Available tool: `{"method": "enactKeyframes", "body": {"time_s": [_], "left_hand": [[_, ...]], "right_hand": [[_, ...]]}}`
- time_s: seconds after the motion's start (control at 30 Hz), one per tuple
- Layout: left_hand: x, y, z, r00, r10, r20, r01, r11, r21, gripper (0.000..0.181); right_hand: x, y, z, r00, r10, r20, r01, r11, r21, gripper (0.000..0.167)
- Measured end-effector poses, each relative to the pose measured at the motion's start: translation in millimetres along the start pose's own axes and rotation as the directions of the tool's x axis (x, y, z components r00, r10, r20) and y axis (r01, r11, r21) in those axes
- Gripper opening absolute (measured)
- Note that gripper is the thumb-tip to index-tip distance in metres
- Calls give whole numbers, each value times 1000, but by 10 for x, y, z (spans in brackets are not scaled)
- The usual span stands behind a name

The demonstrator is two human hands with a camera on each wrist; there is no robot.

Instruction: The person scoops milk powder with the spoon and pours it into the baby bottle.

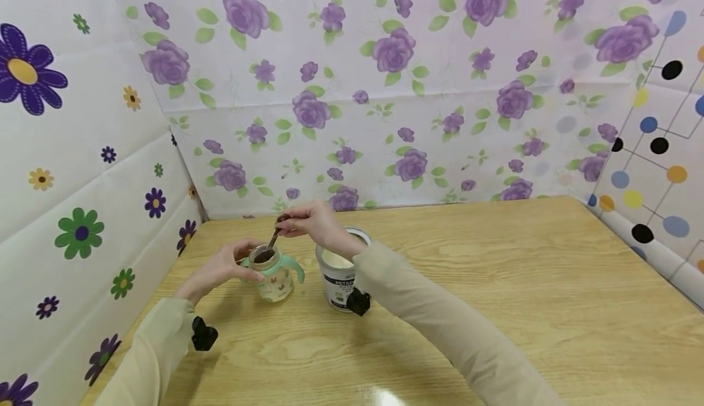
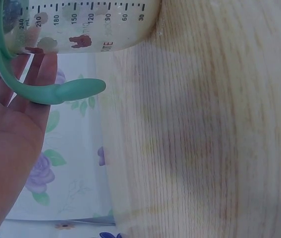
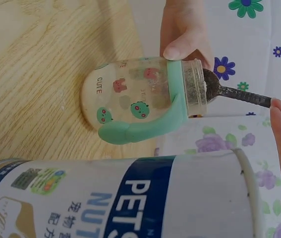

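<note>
A clear baby bottle [image 1: 275,285] with green handles and printed cartoon figures stands uncapped on the table. My left hand [image 1: 233,263] grips it near the neck, thumb on the near side and fingers behind. My right hand [image 1: 310,224] pinches the handle of a dark spoon [image 3: 244,94], whose bowl is at the bottle's mouth. In the left wrist view, millilitre marks run along the bottle [image 2: 81,25], and the palm [image 2: 11,144] lies beside a green handle. A white milk powder can [image 1: 335,284] with a dark blue band stands open under my right forearm.
The light wooden table [image 1: 467,284] extends far to the right. Floral sheets [image 1: 357,88] hang behind it, with a daisy-print sheet [image 1: 71,167] on the left and a dotted one [image 1: 660,167] on the right. A small black camera [image 1: 359,302] hangs at the right wrist.
</note>
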State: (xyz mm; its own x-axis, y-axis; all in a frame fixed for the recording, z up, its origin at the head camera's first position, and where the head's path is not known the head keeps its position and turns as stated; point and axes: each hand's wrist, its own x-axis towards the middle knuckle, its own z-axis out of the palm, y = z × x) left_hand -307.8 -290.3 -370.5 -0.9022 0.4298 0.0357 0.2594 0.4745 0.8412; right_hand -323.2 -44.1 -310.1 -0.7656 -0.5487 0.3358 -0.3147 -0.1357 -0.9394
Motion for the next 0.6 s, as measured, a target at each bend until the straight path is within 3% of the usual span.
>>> {"method": "enactKeyframes", "body": {"time_s": [0.2,0.6], "left_hand": [[5,10,6,1000,19,6,-19,1000,-10,57],[6,3,5,1000,24,9,-24,1000,-1,55]], "right_hand": [[9,-1,1,1000,-8,-22,7,1000,-27,19],[21,-12,12,989,24,-148,-15,998,63,19]]}}
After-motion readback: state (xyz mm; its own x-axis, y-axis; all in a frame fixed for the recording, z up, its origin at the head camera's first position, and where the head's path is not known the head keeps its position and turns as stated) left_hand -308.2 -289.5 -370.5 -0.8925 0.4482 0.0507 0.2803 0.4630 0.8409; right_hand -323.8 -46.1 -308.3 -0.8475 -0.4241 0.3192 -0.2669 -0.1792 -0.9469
